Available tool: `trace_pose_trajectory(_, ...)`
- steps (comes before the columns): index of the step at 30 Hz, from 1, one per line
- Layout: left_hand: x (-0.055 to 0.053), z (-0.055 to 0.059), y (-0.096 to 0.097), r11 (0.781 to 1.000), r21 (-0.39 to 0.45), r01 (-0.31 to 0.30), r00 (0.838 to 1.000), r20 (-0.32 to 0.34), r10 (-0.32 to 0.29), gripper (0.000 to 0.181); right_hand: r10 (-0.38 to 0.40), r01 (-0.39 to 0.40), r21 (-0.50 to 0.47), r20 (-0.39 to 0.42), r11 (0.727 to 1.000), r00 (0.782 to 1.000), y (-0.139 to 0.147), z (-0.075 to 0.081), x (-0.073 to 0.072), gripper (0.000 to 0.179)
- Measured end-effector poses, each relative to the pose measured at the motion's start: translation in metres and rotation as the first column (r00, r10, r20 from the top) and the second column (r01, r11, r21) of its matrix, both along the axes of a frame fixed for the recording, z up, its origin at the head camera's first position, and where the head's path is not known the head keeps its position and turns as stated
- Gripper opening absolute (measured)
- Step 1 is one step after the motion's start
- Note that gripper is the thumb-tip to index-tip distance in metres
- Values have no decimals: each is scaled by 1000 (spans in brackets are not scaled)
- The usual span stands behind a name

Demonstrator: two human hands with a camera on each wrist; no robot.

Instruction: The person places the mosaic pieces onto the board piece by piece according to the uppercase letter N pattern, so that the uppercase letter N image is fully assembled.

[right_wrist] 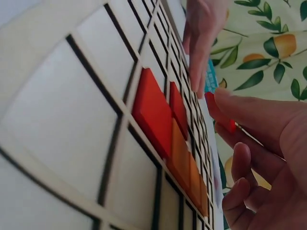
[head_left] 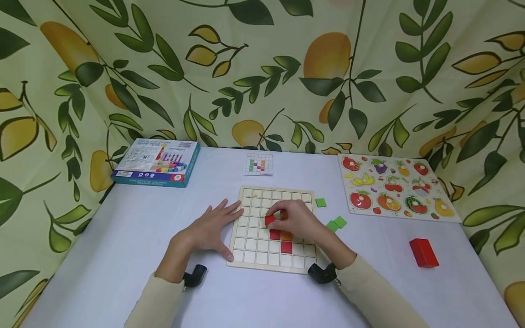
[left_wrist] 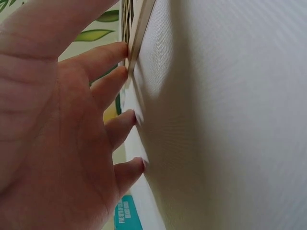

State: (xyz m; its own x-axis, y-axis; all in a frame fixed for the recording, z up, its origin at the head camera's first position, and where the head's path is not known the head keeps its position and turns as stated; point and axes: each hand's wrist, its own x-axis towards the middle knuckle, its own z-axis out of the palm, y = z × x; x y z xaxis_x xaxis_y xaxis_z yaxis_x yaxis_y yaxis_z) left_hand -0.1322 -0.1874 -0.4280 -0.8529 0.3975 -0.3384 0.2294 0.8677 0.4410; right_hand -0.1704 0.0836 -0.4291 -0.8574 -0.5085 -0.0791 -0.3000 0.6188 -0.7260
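Red tile (head_left: pixel 269 220) pinched between thumb and fingertips of the right hand (head_left: pixel 297 218), over the middle of the wooden grid board (head_left: pixel 249 244); grip narrowed to little more than the tile, with the remaining fingers loosely curled. Apart from the board or just touching it: impossible to tell from these angles. At the board's left edge, left hand (head_left: pixel 209 228) spread wide and holding nothing, fingertips against the rim, thumb at the near-left corner, apparently as a brace. Set into the board close by, two red tiles (head_left: pixel 286 247) and a short run of orange tiles (right_wrist: pixel 179 155), partly hidden from above by the right hand. Just off the board's right edge, loose green tiles (head_left: pixel 321 202); beyond its far edge, a small card with a coloured grid (head_left: pixel 259 164); well to its right, a red block (head_left: pixel 424 253).

Likeliest trouble, judging by the grip: a tilted entry and a corner caught on a cell divider, or a landing one cell off because of knuckles blocking the view. Also possible: orange tiles nudged loose by curled fingers brushing past. With too hard a push, a skid of the board across the white cloth (head_left: pixel 213 291). From a careless sweep of the right forearm (head_left: pixel 338 250), green tiles scattered away from the board.
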Motion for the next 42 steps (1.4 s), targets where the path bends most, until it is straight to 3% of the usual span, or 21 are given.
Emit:
trace_pose_trajectory(12,2,1,1,1000,0,-26,1000,-7,26,122,-22,25,60,-56,998,998,-19,-8,4,20)
trace_pose_trajectory(19,1,1,2,1000,4,-21,1000,-18,22,121,-44,57,110,-118,992,992,-22,-4,5,20)
trace_pose_trajectory(42,3,2,4,1000,0,-24,1000,-9,24,121,-60,75,132,-110,988,992,-23,-7,4,21)
